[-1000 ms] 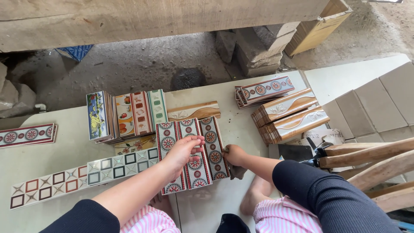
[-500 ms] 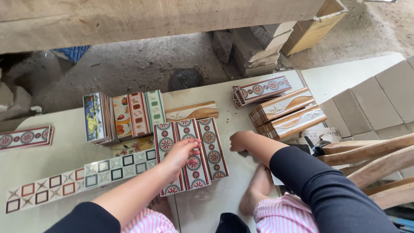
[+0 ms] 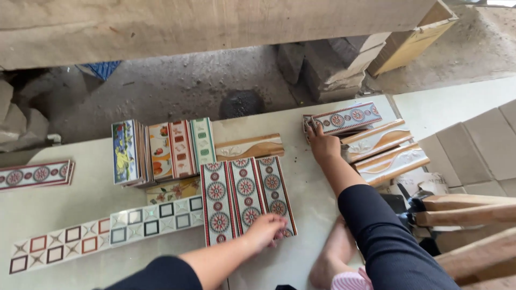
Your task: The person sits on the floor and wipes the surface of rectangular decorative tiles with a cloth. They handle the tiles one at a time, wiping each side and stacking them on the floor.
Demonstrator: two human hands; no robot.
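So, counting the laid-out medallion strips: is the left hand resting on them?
Yes, the left hand lies on the near end of the medallion strips.

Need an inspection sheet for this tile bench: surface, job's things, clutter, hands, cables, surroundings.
Surface: pale slab, dusty, tiles spread over it.
Job's things: three medallion border tiles laid side by side; medallion tile stack at the far right.
Clutter: upright picture tiles, square-pattern strips, wave-pattern tile stacks, medallion tile at the left edge.
Hands: left hand flat on the three tiles' near end; right hand at the stack's left end, grip unclear.
Cables: nothing seen.
Surroundings: dirt floor, stone blocks, wooden poles.
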